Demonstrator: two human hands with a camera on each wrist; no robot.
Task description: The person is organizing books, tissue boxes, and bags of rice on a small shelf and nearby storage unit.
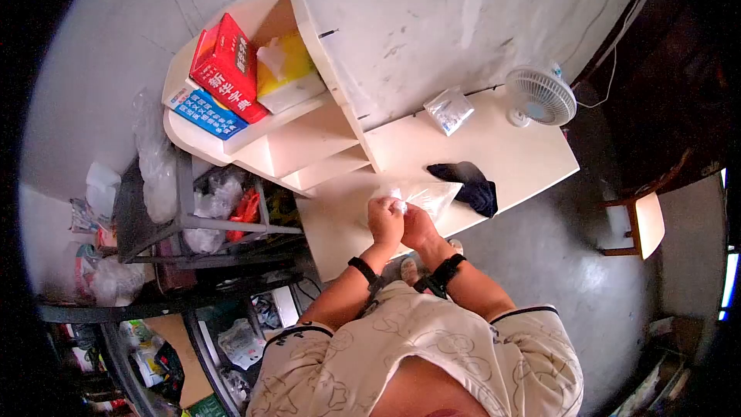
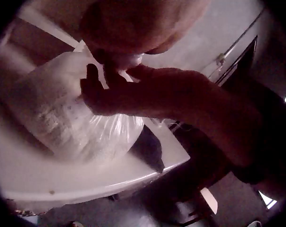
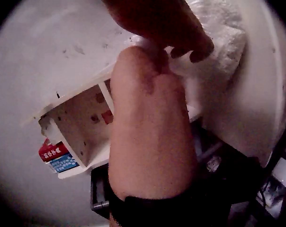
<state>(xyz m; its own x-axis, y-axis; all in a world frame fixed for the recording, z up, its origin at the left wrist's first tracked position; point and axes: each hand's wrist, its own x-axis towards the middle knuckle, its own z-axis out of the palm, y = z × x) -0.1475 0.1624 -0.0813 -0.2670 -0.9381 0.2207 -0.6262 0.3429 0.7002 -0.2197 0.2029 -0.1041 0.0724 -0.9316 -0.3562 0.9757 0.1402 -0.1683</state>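
A clear plastic bag with whitish contents [image 1: 432, 199] [image 2: 67, 118] [image 3: 223, 52] rests on the white table [image 1: 328, 241], its top gathered. My left hand [image 1: 385, 222] [image 2: 143, 23] [image 3: 150, 78] grips the bunched top, with a bit of it showing above the fingers in the head view. Touching it from the right, my right hand [image 1: 418, 227] [image 2: 121, 97] [image 3: 157, 21] pinches the same gathered plastic between thumb and fingers, its other fingers partly extended. Where the two hands meet, the plastic is largely hidden.
A dark cloth [image 1: 475, 189] lies right of the bag. Behind stand a small fan [image 1: 540, 96] and a clear packet [image 1: 449, 110]. At left, a shelf [image 1: 309, 139] holds a red book [image 1: 225, 69], a blue book [image 1: 207, 114] and a yellow package [image 1: 287, 66]. A chair [image 1: 647, 225] is at right.
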